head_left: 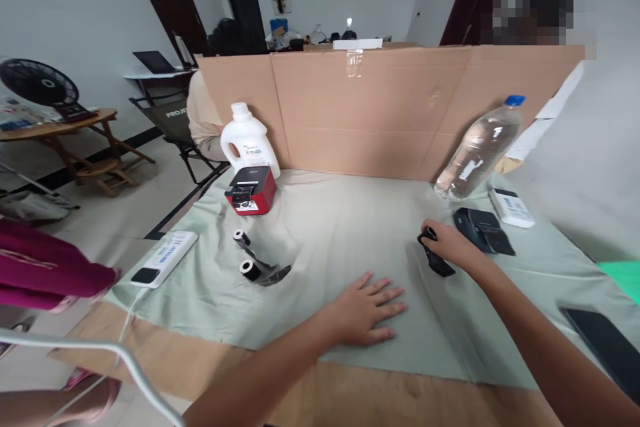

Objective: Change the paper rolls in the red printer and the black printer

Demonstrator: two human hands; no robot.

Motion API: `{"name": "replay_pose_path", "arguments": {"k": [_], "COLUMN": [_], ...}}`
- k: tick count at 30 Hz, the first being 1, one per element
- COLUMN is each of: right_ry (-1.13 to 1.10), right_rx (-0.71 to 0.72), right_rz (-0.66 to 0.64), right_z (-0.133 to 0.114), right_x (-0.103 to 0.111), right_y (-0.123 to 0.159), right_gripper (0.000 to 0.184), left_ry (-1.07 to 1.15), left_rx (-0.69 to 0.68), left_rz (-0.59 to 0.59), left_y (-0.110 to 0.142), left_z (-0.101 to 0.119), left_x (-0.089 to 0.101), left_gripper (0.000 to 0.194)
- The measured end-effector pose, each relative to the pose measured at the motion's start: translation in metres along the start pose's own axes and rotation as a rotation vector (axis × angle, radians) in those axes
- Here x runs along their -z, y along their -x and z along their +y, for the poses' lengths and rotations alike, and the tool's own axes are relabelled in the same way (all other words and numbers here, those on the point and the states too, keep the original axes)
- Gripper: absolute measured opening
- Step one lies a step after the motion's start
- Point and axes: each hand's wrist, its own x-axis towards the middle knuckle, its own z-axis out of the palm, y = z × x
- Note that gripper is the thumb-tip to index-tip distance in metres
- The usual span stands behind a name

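Observation:
My left hand (367,310) lies flat on the pale green cloth (350,227), palm down with fingers spread, holding nothing. To its right, my right hand (453,245) is closed around a small black roll (427,236), and a loose black strip (441,265) trails from it towards me. Two similar rolls rest on the left of the cloth: a black roll with a white core (250,270) in front and a smaller-looking black roll (241,237) behind, both with unwound strips. Just beyond my right hand sits a black device (483,230) with a flap-like front part.
A red and black printer (253,192) stands before a white jug (249,140) at back left. A clear blue-capped bottle (480,150) leans against the cardboard screen (355,113). White power strips (167,259) lie at both sides; a dark phone-like slab (605,347) is at right.

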Motion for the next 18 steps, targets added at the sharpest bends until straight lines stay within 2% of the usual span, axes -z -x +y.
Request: {"name": "replay_pose_path", "arguments": {"k": [7, 10, 12, 13, 15, 18], "right_ry": [0.088, 0.134, 0.108, 0.075, -0.017, -0.072], "right_rx": [-0.058, -0.067, 0.004, 0.062, 0.206, 0.385], "right_rz": [-0.101, -0.072, -0.033, -0.018, -0.002, -0.055], "right_z": [0.012, -0.002, -0.035, -0.059, -0.123, -0.234], "right_x": [-0.022, -0.024, -0.02, -0.017, -0.013, -0.017], "right_y": [0.004, 0.0, -0.002, -0.002, -0.002, -0.006], "right_gripper": [0.012, 0.015, 0.017, 0.019, 0.024, 0.026], "left_ry": [-0.016, -0.039, -0.05, -0.051, -0.044, -0.021], "left_rx": [0.003, 0.01, 0.01, 0.011, 0.004, 0.024], "left_rz": [0.002, 0.008, 0.022, 0.029, 0.035, 0.055], "left_y": [-0.002, -0.002, -0.002, -0.002, -0.003, -0.005], "left_z": [0.002, 0.002, 0.002, 0.001, 0.001, -0.001], "left_x": [0.002, 0.002, 0.002, 0.001, -0.001, -0.008], "left_gripper": [0.062, 0.062, 0.061, 0.06, 0.06, 0.059]}}
